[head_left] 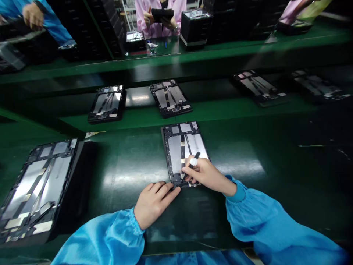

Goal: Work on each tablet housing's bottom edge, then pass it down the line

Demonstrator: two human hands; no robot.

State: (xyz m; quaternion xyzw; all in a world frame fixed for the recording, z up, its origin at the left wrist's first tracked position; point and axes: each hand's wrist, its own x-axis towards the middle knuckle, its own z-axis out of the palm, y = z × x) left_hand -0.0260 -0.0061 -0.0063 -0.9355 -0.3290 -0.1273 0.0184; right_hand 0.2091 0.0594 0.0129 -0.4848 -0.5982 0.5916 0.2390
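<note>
I can't see part of the tablet [174,149] behind the right hand [202,171]; beyond both hands, a pink-sleeved person [142,20] is cut off above.

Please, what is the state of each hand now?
Left hand: open, resting at the near edge of the opened device.
Right hand: closed, holding a pen-like tool.

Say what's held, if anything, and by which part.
Right hand: a slim tool, pinched below its upper end. Left hand: no visible grip, fingers at the near edge of the open device.
</note>
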